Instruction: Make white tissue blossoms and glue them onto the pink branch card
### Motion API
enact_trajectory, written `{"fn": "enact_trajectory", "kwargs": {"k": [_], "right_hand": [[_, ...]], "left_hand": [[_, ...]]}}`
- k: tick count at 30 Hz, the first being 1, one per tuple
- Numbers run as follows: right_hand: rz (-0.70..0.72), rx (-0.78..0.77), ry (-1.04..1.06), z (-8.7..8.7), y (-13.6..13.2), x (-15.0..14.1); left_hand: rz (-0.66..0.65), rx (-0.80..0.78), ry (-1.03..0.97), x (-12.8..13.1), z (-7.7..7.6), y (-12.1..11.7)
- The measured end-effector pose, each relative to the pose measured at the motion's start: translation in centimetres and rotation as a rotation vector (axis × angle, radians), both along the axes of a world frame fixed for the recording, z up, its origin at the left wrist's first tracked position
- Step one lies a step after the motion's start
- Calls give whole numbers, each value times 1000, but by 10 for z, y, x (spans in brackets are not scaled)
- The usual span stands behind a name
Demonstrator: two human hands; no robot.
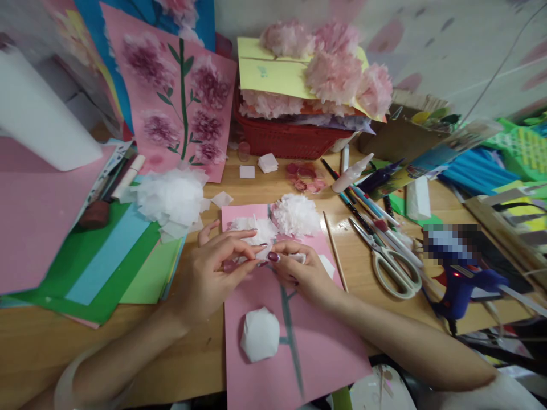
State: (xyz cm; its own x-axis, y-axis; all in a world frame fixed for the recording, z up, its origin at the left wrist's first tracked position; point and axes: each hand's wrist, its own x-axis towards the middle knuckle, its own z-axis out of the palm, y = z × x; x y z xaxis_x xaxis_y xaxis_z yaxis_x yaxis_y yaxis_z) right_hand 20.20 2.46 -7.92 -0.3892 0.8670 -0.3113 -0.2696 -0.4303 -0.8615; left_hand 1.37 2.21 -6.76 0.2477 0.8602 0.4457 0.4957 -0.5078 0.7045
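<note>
My left hand (213, 270) and my right hand (310, 276) meet over a pink sheet (256, 296) with a grey-green stem painted on it. Between their pinched fingertips is a small piece of white tissue paper (262, 251), partly hidden by the fingers. Just behind them on the sheet sit a ruffled white paper flower (296, 214) and a second white tissue cluster (252, 228), half covered by my left hand. A rounded white paper pad (260, 335) lies nearer to me, left of the stem.
Left of the sheet is a heap of white tissue squares (168, 196) beside coloured paper (141, 256). Scissors (387, 259), a thin wooden stick (335, 250) and a blue glue gun (464, 285) lie to the right. A red basket (290, 139) with paper flowers stands behind.
</note>
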Motion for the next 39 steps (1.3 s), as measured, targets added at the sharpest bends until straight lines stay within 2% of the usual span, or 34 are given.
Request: {"fn": "enact_trajectory", "kwargs": {"k": [8, 12, 15, 18, 21, 23, 24, 28, 32, 36, 39], "right_hand": [[11, 48, -42, -2, 1, 0], [6, 61, -49, 1, 1, -2], [7, 69, -61, 2, 0, -2], [22, 138, -118, 0, -1, -3], [42, 270, -236, -2, -3, -2], [62, 337, -302, -3, -3, -1], [68, 359, -322, -3, -3, 0], [64, 371, -340, -4, -1, 0], [30, 269, -252, -5, 0, -2], [2, 161, -141, -5, -1, -2], [22, 94, -62, -4, 0, 0]], "left_hand": [[45, -187, -108, 4, 0, -4], [192, -289, -284, 0, 2, 2], [245, -316, -485, -11, 15, 13], [90, -545, -632, -20, 30, 21], [-137, -791, -469, -19, 33, 17], [-245, -834, -325, -13, 28, 11], [-258, -839, -297, -10, 25, 8], [-129, -670, -207, -14, 22, 8], [38, -394, -130, -53, 32, 32], [368, 4, 190, -99, 36, 56], [586, 172, 325, -114, 41, 57]]}}
